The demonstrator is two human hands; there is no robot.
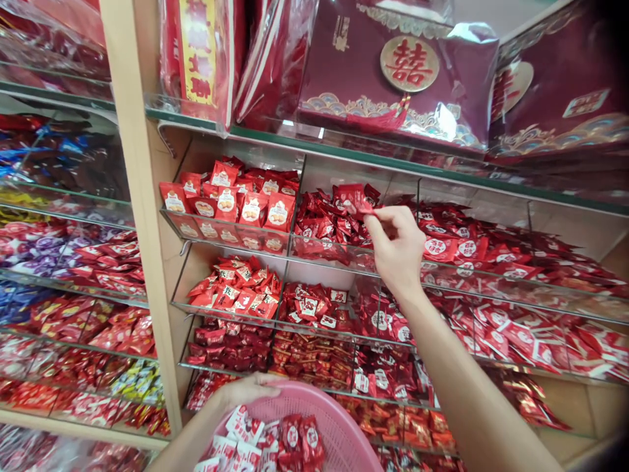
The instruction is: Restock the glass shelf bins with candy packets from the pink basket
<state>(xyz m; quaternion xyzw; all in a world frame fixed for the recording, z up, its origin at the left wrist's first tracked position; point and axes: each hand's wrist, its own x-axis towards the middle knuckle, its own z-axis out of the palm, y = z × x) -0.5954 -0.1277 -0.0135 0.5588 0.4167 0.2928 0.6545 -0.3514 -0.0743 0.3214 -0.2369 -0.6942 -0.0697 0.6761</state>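
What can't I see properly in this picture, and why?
In the head view:
Pink basket: near end cut off by the bottom edge.
The basket's floor: partly hidden under small packets.
Print on the red packet in the right hand: too small and blurred.
Shelf spot behind that hand: the hand hides it.
Maroon package, upper right: cut off by the right edge.

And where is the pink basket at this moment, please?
In the head view, the pink basket is at bottom centre, with the left hand on its rim.

The view's bottom edge cuts off the pink basket [348, 419]; the right hand [398, 248] partly hides red packets [322, 227].
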